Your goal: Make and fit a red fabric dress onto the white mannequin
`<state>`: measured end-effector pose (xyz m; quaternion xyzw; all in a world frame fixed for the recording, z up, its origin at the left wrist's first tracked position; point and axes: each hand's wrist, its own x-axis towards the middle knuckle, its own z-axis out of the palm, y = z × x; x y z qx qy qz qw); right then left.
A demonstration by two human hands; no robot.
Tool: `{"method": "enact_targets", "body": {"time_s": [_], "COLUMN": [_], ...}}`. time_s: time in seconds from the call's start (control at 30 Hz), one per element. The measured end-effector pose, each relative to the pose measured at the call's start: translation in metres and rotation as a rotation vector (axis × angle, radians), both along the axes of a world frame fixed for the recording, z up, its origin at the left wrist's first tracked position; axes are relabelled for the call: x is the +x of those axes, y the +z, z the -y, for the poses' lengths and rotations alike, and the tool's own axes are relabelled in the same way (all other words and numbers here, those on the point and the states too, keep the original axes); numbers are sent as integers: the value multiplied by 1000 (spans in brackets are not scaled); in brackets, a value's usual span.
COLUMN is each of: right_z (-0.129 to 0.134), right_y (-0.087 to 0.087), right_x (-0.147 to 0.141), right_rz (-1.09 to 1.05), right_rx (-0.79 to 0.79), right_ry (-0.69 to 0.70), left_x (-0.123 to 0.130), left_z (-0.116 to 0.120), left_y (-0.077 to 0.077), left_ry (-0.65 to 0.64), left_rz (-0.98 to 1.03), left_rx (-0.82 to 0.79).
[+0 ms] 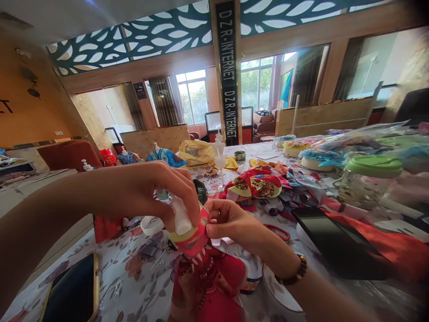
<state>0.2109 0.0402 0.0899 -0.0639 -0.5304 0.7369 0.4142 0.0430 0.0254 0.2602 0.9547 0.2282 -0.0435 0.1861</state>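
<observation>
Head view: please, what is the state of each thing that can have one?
Left hand: holding white form
Right hand: pinching red fabric
Red fabric: around white form
White mannequin: upright, bare
Green lid: on jar
Yellow-edged phone: flat, screen dark
Black phone: screen dark

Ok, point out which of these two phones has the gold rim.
The lower-left phone: its rim is gold, while the right-side phone looks black all round.

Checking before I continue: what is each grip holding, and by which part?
The left grip has a white form by its exposed part; the right grip pinches the red cloth around it by an edge.
</observation>
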Motion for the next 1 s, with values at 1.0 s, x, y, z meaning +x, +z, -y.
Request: {"method": "enact_targets", "body": {"time_s": [1.0], "right_z": [54], "right_y": [48], "right_x": [47], "right_rz": [872], "right_rx": [590], "right_ry": [-738], "left_x": [24], "left_z": [4], "left_y": [-9], "left_ry": [237], "left_rz": [1], "left_rx": [258]}}
